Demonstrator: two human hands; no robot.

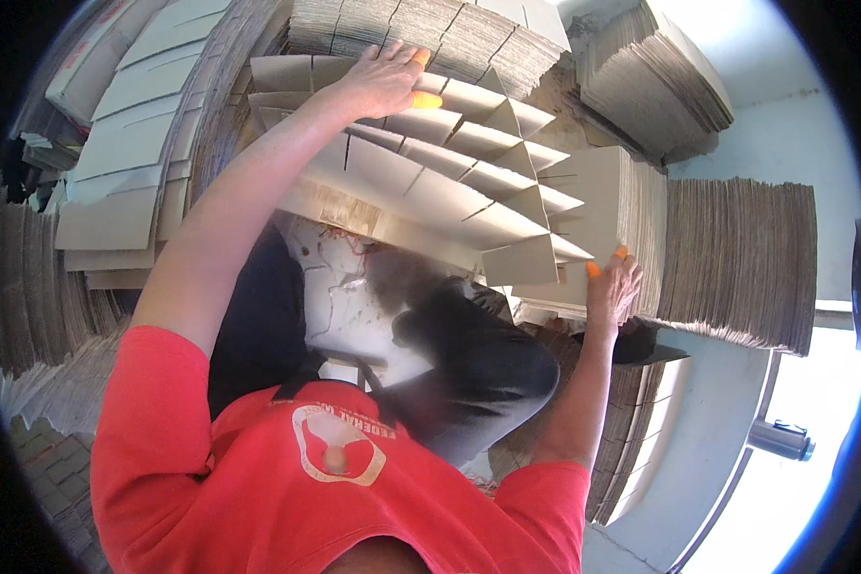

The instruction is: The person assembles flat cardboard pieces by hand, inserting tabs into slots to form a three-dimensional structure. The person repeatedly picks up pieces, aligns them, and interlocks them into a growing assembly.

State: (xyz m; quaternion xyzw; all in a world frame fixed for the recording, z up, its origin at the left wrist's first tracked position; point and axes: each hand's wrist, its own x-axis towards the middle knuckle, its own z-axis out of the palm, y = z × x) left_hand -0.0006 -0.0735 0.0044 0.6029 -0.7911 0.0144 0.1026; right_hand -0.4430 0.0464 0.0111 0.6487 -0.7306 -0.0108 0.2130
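A partly interlocked grid of slotted cardboard strips (430,196) stands in front of me, its long strips crossed by short ones at the right end. My left hand (387,84) lies over the grid's far long strips, fingers stretched out. Orange covers sit on its thumb and a fingertip. Right of the grid is a row of upright short cardboard pieces (598,187). My right hand (614,290), also with orange fingertip covers, bends its thumb and fingers around the near edge of the front pieces in that row. How many it grips I cannot make out.
Slotted cardboard sheets (129,143) are piled at the left, and another slotted stack (430,33) stands behind the grid. More cardboard stacks rise at the far right (646,81) and right (737,258). A wooden board (354,212) runs under the grid's near side, above my legs.
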